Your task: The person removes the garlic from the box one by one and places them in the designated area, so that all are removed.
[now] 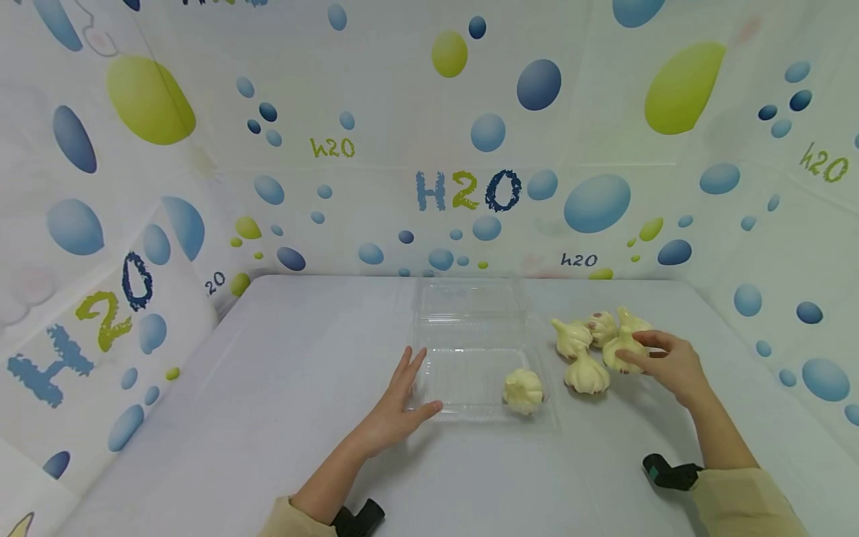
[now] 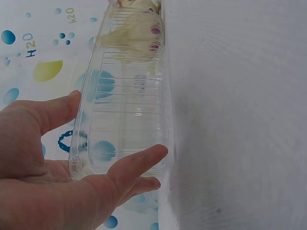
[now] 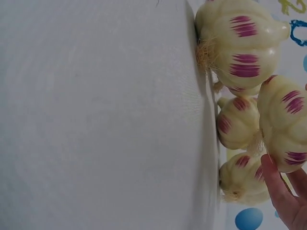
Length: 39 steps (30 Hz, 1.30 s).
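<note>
A pale garlic bulb with purple streaks is held in my right hand, fingers and thumb pinching its side. In the right wrist view it appears lifted off the table beside other bulbs. Several more garlic bulbs are grouped just left of that hand. My left hand rests spread at the left front corner of a clear plastic container, its fingers fairly straight and touching the wall. A single garlic bulb sits inside the container, at its right end.
The container's clear lid lies folded open towards the back. A white cloth covers the table, and a patterned curtain hangs behind it. Black wrist devices sit by both sleeves.
</note>
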Tool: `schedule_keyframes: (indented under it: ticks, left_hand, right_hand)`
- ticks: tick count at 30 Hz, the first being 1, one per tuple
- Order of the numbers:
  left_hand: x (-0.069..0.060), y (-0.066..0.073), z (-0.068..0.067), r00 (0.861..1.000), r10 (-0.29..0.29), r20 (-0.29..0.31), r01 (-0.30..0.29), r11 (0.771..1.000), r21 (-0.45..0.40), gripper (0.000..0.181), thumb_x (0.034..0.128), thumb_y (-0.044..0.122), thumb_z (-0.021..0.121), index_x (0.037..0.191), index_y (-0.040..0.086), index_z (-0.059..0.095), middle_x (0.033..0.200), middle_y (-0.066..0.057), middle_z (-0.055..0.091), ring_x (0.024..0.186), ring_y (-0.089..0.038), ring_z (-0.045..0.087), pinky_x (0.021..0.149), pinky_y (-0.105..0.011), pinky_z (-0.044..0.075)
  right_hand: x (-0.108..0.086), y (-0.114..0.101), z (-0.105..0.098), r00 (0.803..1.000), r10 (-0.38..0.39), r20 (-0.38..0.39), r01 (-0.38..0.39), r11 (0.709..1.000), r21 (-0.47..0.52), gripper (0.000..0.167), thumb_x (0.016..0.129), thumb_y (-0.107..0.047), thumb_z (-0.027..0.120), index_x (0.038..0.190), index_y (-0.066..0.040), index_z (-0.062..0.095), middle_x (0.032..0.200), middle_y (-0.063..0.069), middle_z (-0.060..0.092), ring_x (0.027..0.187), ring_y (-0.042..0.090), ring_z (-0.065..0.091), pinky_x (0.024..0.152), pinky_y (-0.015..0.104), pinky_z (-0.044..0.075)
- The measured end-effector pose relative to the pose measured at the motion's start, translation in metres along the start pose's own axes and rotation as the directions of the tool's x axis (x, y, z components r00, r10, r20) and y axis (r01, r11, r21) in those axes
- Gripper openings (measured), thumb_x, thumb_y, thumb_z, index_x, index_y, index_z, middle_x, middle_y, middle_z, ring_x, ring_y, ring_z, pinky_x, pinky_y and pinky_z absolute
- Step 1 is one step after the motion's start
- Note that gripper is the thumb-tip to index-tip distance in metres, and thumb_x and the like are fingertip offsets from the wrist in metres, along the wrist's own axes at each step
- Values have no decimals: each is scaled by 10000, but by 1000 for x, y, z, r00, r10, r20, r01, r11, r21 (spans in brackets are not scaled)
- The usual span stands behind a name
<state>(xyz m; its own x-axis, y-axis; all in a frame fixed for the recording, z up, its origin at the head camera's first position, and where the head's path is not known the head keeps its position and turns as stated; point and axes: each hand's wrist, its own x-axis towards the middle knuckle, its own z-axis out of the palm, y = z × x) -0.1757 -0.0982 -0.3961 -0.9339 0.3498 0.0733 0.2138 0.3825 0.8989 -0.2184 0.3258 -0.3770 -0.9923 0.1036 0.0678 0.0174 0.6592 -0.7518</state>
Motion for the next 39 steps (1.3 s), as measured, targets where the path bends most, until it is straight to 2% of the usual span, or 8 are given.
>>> schedule_keyframes:
  ticks: [4,11,17,20,28,39]
  left_hand:
    - [0,-1,0,1000,1,0,-1,1000,-3,821,849,173,655,1479,200,129,1517,-141,-83,1341,-423,136,1001,-601,233]
    - [0,0,0,1000,-6,6,6,1000,15,805,861,200,642,1479,207,126,1522,-116,-84,1333,-424,168,988,-614,242]
    - [-1,2,-1,1000,-5,10,5,1000,16,800,864,217,638,1479,201,126,1522,-111,-88,1333,-420,173,1003,-593,238]
    - [-1,2,-1,1000,-3,7,3,1000,14,807,859,219,645,1479,212,127,1521,-119,-83,1332,-423,175,1001,-592,243]
    - [-1,2,-1,1000,0,2,0,1000,4,818,851,207,655,1478,205,130,1519,-130,-82,1339,-420,151,1006,-586,239]
    - [0,1,-1,1000,-11,3,11,1000,11,804,857,230,647,1477,220,136,1521,-124,-78,1335,-430,149,1002,-601,228]
  right_hand:
    - [1,1,1,1000,4,10,-3,1000,-23,685,826,-418,648,1255,82,463,1284,295,425,1068,415,450,621,211,481]
    - [3,4,2,998,24,57,-21,998,-58,712,822,-418,651,1248,115,446,1258,330,416,1045,419,478,627,260,502]
    - [4,3,2,993,16,120,-7,997,-77,687,824,-367,665,1237,133,437,1217,362,442,850,287,596,641,272,516]
    - [4,3,3,991,8,135,2,997,-75,673,820,-348,674,1231,133,445,1214,363,448,817,245,606,644,266,520]
    - [5,2,5,989,-20,148,31,997,-74,630,805,-350,692,1200,105,507,1207,345,461,1033,428,496,671,311,535]
    - [4,0,5,990,-20,138,32,996,-88,637,802,-360,694,1203,99,508,1222,318,480,1055,437,515,665,305,534]
